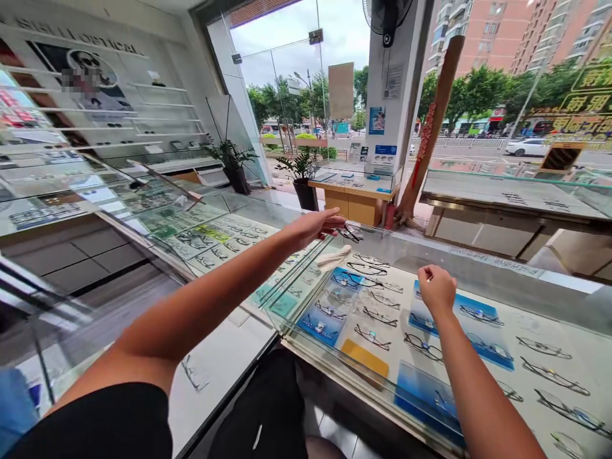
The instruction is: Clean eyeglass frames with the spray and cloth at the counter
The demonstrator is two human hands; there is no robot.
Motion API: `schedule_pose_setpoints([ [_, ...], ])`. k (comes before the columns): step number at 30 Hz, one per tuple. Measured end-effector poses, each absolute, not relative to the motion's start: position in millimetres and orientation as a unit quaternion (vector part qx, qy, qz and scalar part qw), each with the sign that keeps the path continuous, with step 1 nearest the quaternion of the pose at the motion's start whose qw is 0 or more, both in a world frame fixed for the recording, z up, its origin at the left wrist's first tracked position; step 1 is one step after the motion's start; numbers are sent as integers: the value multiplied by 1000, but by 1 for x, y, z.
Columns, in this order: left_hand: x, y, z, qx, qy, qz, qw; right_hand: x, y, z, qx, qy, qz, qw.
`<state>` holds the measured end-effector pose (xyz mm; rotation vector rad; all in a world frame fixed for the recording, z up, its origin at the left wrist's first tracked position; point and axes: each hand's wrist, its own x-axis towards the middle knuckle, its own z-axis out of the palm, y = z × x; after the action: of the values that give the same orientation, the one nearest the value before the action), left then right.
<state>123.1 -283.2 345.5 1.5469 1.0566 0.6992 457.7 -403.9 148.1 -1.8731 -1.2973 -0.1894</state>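
My left hand (pixel 313 229) reaches out over the far part of the glass display counter (pixel 306 350). Its fingers are stretched and a little apart. A dark-framed pair of eyeglasses (pixel 352 233) is right at the fingertips; whether they touch it I cannot tell. Just below lies a crumpled beige cloth (pixel 333 257). Above the counter's right part hovers my right hand (pixel 437 292), fingers curled closed. What it holds, if anything, is hidden. Beneath the hands, several pairs of glasses (pixel 380 317) lie in rows, some on blue cards (pixel 478 312).
A yellow card (pixel 364 362) lies near the counter's front edge. Another glass case of eyeglasses (pixel 224 239) adjoins on the left. Beyond stand potted plants (pixel 303 182), a small wooden display table (pixel 356 197) and a leaning wooden post (pixel 430 127). Glass edges surround the work area.
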Motion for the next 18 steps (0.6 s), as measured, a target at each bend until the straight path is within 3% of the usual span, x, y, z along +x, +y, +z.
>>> schedule_pose_setpoints([
  [6, -88, -349, 360, 631, 510, 270, 518, 471, -402, 131, -774, -495, -92, 384],
  [13, -288, -362, 291, 509, 712, 236, 423, 407, -415, 159, -677, -566, -229, 411],
  [18, -339, -327, 219, 485, 747, 232, 391, 283, -449, 158, -496, -813, -14, 304],
])
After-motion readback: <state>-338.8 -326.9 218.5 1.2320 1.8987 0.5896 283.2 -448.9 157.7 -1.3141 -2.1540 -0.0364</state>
